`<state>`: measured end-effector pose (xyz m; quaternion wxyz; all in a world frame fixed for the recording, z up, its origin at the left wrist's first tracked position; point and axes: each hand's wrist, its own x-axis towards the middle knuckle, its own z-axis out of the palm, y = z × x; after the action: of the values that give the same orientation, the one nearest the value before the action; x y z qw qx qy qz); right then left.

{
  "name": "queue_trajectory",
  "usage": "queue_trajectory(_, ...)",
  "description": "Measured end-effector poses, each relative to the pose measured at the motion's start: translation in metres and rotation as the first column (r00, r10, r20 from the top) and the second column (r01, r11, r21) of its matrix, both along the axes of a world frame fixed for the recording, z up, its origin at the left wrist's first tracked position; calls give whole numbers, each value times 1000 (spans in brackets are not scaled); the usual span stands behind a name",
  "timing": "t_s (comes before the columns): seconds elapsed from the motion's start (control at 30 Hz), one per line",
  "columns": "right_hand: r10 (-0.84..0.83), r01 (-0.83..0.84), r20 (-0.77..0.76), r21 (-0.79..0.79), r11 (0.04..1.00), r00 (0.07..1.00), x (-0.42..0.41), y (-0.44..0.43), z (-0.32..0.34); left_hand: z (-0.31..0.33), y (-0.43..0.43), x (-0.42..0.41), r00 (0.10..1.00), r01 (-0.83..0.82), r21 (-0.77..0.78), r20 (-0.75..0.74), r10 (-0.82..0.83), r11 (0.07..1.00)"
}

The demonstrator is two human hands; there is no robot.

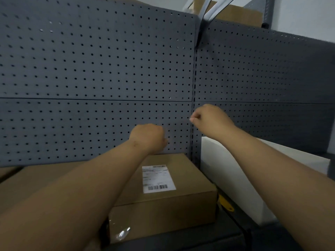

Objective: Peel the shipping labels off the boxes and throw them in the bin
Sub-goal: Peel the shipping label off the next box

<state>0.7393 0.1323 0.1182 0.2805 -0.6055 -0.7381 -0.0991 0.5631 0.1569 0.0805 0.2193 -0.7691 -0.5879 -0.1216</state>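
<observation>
A brown cardboard box [181, 201] lies on the dark surface below my arms. A white shipping label [158, 178] with a barcode is stuck flat on its top. My left hand [147, 137] hovers above the box's far edge, fingers curled into a fist with nothing visible in it. Up and to the right, my right hand [210, 118] is raised in front of the pegboard, also closed, fingertips pinched together; I cannot tell whether anything is between them. No bin is in view.
A grey pegboard wall [90, 69] stands right behind the box. A white box [235, 178] sits to the right, a yellow object [224, 202] wedged between the two boxes. More cardboard [36, 178] lies at the left.
</observation>
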Motion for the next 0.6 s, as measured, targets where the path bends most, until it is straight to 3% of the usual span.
queue_trajectory(0.3, 239, -233, 18, -167, 958, 971, -136, 4, -23, -8, -38, -141, 978, -205, 23, 25, 205, 978)
queue_trajectory(0.6, 295, -264, 42, -342, 902, 954, -250, 13, -60, -27, -78, -251, 954, -300, -48, -28, 299, 953)
